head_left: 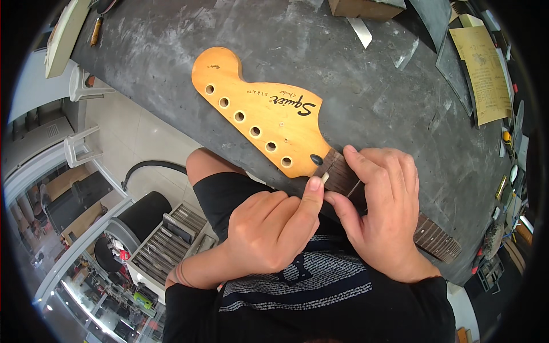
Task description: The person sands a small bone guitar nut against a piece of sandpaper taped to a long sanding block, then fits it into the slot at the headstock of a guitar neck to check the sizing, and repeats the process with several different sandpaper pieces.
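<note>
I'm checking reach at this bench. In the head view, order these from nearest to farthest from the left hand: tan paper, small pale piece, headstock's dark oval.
From the left hand:
1. Small pale piece, at its fingertips.
2. Dark oval, just beyond, in the headstock.
3. Tan paper, far to the right.

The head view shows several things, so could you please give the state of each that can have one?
Guitar neck: lying face up on the workbench
Tuner holes: empty
Pale strip: held at the fretboard's headstock end; seating unclear
Left hand: pinching the pale strip
Right hand: gripping the guitar neck
Workbench: scuffed
Yellowish paper: unfolded
</note>
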Demonstrator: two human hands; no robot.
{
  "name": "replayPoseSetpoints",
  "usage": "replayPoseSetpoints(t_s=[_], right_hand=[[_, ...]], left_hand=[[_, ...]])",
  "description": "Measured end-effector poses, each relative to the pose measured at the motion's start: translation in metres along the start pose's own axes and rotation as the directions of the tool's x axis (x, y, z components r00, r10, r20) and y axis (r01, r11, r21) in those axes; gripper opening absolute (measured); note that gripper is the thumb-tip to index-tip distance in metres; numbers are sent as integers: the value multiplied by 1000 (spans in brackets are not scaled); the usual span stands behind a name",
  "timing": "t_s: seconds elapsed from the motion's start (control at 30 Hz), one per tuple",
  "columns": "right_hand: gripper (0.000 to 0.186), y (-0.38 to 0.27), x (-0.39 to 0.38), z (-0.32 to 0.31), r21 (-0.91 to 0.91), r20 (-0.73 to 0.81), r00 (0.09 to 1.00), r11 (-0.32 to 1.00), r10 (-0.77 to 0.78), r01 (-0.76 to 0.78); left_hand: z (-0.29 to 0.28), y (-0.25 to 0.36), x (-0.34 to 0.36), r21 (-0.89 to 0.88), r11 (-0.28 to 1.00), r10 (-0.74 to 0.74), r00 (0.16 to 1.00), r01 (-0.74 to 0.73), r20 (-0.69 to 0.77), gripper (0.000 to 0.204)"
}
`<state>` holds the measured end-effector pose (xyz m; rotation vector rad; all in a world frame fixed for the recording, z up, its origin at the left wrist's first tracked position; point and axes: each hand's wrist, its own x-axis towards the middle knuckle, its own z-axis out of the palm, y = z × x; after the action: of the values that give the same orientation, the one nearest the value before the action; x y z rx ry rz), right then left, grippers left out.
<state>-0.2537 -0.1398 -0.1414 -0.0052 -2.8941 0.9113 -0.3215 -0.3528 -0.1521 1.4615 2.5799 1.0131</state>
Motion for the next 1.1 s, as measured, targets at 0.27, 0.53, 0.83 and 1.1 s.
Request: replayPoseSetpoints(t_s=[0.27,0.53,0.83,1.1], right_hand=[[67,0,1,-2,3,7,1000,1000,2,-2],[67,1,1,-2,0,17,1000,1000,10,-10],[73,-1,4,-4,64,9,1000,998,21,-22],[67,2,5,-5,81,0,1000,996,25,-25]], left_hand=[[0,0,1,-10,1000,-13,1000,13,3,47],[5,-1,11,7,1000,-6,1000,6,-4,52],[0,1,15,36,999,-34,998,33,51,54],[1,3,18,-51,994,-90,993,94,79,52]])
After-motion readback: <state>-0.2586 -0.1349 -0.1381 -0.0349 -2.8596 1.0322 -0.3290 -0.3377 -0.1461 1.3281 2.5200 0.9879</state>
